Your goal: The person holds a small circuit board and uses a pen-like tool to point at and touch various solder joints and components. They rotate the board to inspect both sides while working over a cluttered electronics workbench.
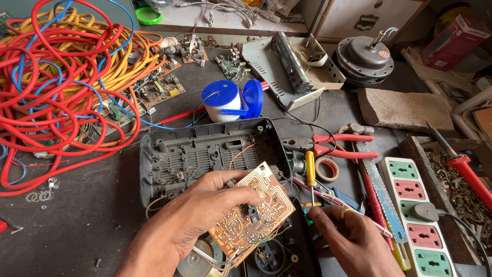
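Observation:
My left hand (205, 210) grips a tan printed circuit board (261, 205), tilting it up out of an open black plastic device casing (200, 151). The thumb lies across the board's solder side. My right hand (348, 236) is just right of the board with its fingers pinched on a thin tool tip near green wires; a ring shows on one finger. A yellow-handled screwdriver (310, 169) lies just above my right hand. Round parts and wires of the device sit below the board, partly hidden.
A tangle of red, orange and blue cables (61, 77) fills the left. A blue-and-white container (225, 100), red-handled pliers (338, 146), tape roll (328, 168), white power strip (415, 215), soldering iron (464, 166), stone block (405, 107), metal chassis (287, 66) and loose boards surround the casing.

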